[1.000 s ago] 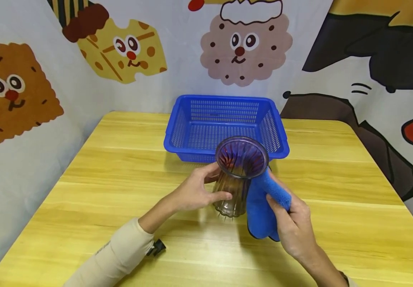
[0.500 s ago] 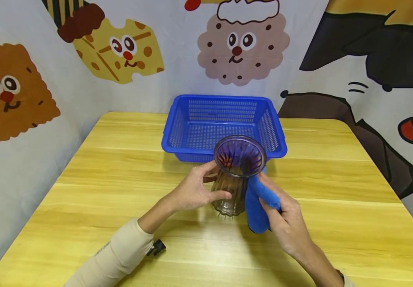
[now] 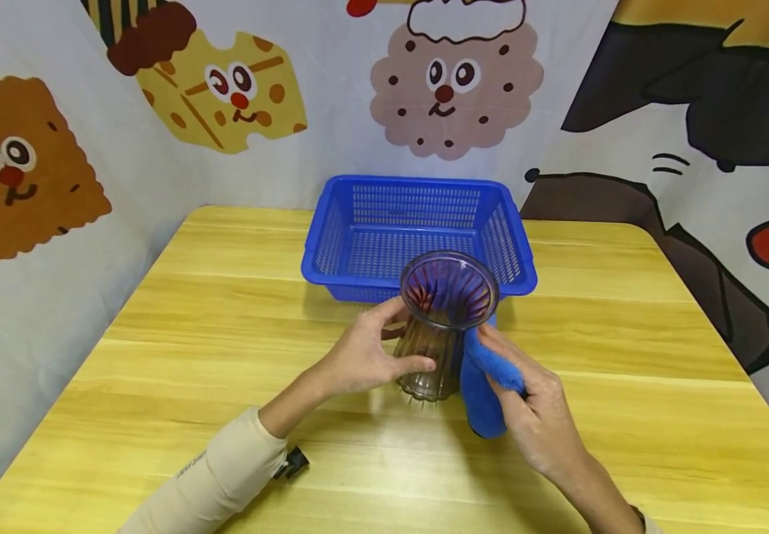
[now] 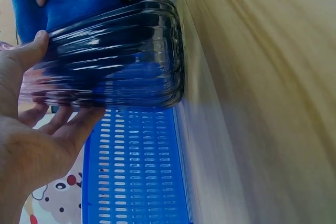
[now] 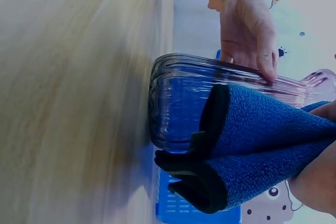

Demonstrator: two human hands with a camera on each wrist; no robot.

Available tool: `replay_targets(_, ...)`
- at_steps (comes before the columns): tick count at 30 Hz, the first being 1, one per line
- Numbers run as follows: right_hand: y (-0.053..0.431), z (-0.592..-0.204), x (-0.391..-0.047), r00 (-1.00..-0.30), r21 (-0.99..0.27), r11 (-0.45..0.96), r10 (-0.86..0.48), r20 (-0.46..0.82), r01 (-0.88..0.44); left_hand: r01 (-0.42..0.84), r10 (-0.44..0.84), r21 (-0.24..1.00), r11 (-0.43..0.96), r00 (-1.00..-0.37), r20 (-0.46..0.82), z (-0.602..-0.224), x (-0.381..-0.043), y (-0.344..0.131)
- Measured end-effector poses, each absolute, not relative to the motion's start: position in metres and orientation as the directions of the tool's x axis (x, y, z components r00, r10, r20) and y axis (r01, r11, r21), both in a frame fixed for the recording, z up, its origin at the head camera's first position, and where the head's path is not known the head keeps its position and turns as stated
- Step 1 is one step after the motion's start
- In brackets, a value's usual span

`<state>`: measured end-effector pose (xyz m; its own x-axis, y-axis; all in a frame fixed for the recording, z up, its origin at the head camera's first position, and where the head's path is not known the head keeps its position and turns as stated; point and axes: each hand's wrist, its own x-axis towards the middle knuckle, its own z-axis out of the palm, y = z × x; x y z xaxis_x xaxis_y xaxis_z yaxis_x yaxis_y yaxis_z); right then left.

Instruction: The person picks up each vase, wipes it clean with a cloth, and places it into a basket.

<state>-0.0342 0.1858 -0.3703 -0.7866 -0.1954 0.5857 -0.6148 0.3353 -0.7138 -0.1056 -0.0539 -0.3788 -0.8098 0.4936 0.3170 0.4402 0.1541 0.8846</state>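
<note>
A ribbed, purple-tinted glass vase (image 3: 429,343) with a flared rim stands on the wooden table, mouth up. My left hand (image 3: 365,357) grips its left side, thumb across the front and fingers round the back. In my right hand (image 3: 536,415) is a folded blue cloth (image 3: 482,400), pinched between thumb and fingers and held at the vase's right side just below the rim. The right wrist view shows the cloth's dark-edged folds (image 5: 262,124) hanging beside the glass (image 5: 178,103). Part of the right fingers is hidden behind the cloth and vase.
Just behind the vase sits a blue perforated plastic basket (image 3: 417,282), its front rim partly covered by the glass in the head view. The table (image 3: 224,297) reaches back to a white curtain (image 3: 337,96) printed with cartoon food faces.
My right hand has shifted left with the cloth, bringing it closer against the vase below the rim. The left hand and the vase stay nearly where they were.
</note>
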Motion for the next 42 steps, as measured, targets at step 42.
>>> replay_targets(42,0.1947,-0.3752,-0.0349,-0.942,-0.717,0.611,-0.215,0.258,-0.336,0.384,0.345,0.869,0.313,-0.898,0.273,-0.3733,-0.102,-0.044)
